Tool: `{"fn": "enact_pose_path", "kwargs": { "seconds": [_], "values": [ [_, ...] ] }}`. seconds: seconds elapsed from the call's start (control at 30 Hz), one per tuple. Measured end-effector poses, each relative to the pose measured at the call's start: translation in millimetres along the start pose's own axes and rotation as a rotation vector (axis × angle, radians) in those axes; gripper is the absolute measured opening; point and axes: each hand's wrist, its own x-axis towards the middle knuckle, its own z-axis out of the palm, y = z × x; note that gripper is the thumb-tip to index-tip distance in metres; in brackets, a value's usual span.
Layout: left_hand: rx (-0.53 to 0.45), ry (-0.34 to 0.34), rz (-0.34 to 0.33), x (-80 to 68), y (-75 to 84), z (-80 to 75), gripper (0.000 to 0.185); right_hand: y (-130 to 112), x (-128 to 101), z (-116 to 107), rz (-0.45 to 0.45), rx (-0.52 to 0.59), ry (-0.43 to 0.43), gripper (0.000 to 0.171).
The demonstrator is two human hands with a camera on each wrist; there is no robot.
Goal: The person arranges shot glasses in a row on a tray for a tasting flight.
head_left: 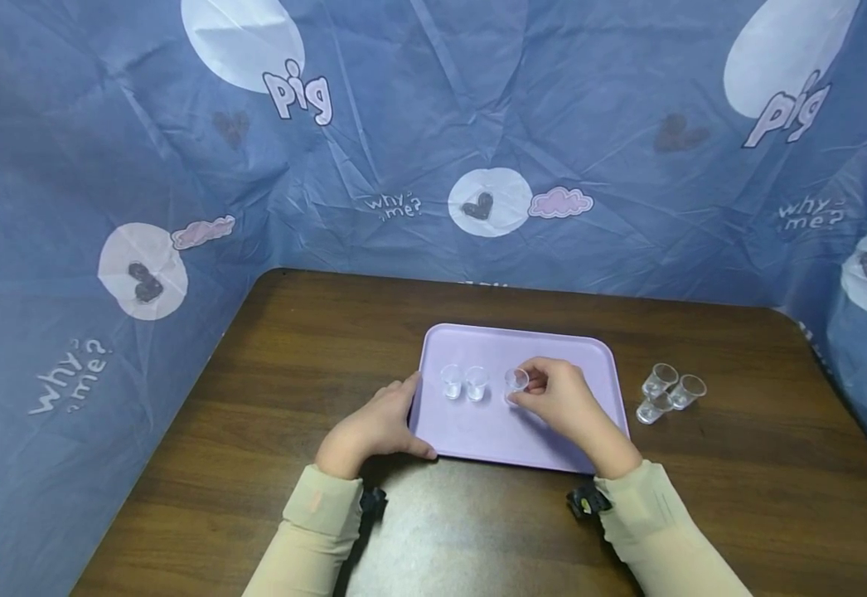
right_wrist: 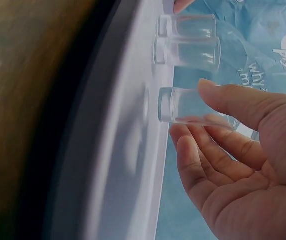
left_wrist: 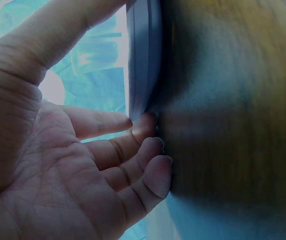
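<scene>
My right hand (head_left: 564, 396) pinches a small clear shot glass (head_left: 515, 383) between thumb and fingers, over the lilac tray (head_left: 478, 435). In the right wrist view the held glass (right_wrist: 170, 105) is upright relative to the tray, its thick base close over the surface. Two more clear shot glasses, one on the left (head_left: 452, 383) and one on the right (head_left: 476, 385), stand side by side on the tray. My left hand (head_left: 381, 423) rests at the tray's left side, thumb by the near corner. In the left wrist view its fingertips (left_wrist: 158, 175) reach the tray's edge and the tabletop.
Right of the tray, three clear shot glasses (head_left: 661, 380) stand grouped on the brown wooden table (head_left: 292, 356). A blue printed cloth (head_left: 374, 149) hangs behind the table and along its sides.
</scene>
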Motion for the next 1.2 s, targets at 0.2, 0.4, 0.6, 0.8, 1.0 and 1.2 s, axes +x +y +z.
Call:
{"fn": "enact_pose_path", "kwargs": {
  "seconds": [0.2, 0.4, 0.6, 0.8, 1.0, 1.2],
  "values": [
    [0.001, -0.011, -0.01, -0.4, 2.0, -1.2, 0.125, -2.5, 3.8, 6.0, 0.005, 0.004, 0.001, 0.026],
    [-0.004, -0.009, -0.014, -0.3, 2.2, -1.6, 0.126, -3.8, 5.4, 11.5, -0.005, 0.021, -0.001, 0.026],
    [-0.003, -0.008, -0.01, 0.1, 0.8, -0.4, 0.126, -4.4, 6.6, 14.7, 0.007, 0.015, -0.013, 0.026],
    [0.0, 0.006, 0.01, 0.2, 0.6, -0.4, 0.123, -3.3, 7.1, 16.3, 0.009, 0.018, -0.011, 0.025],
    [-0.001, 0.007, 0.016, -0.9, 1.3, -0.6, 0.123, -3.7, 7.1, 16.7, 0.011, 0.018, -0.014, 0.026],
    [0.0, 0.009, 0.01, 0.5, 0.3, 0.3, 0.124, -2.1, 5.9, 14.9, 0.028, 0.035, -0.024, 0.032]
  ]
}}
